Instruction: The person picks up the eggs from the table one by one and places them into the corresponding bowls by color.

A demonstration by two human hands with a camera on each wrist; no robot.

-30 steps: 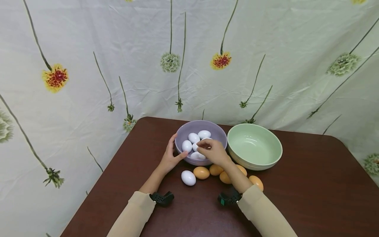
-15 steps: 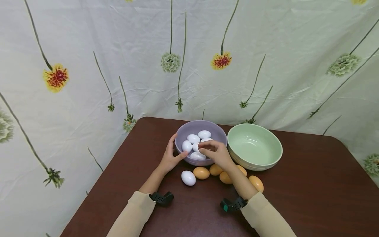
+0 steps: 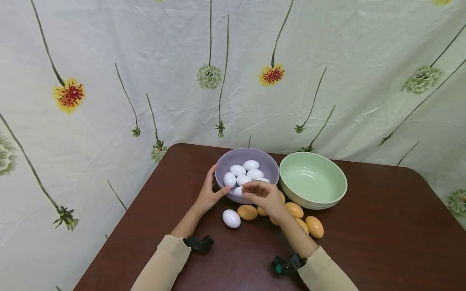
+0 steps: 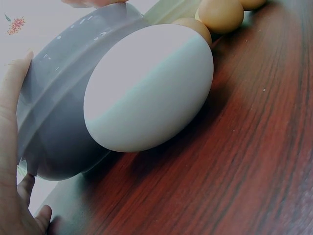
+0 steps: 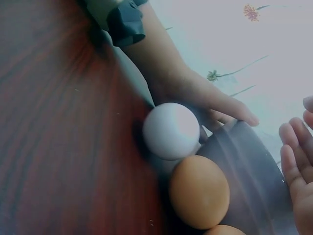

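Observation:
A purple bowl (image 3: pixel 268 163) with several white eggs (image 3: pixel 238 170) in it stands on the table. My left hand (image 3: pixel 208 197) holds its left side, thumb at the near rim and fingers round the outer wall. Over the near right rim hovers my right hand (image 3: pixel 267 199), fingers bent loosely with nothing between them; it hides part of the eggs. One white egg (image 3: pixel 231 218) lies on the table before the bowl, large in the left wrist view. Beside it rests a brown egg (image 3: pixel 247 212), first of several brown eggs, some partly hidden by the right forearm.
A green bowl (image 3: pixel 314 178) stands right of the purple one, with no eggs visible inside. The dark wooden table (image 3: pixel 378 226) extends to the right. Behind it hangs a white cloth (image 3: pixel 174 48) printed with flowers.
My right hand has drawn back from over the bowl's middle toward its near rim, uncovering more white eggs. An egg inside shifted slightly earlier. The left hand stays in place.

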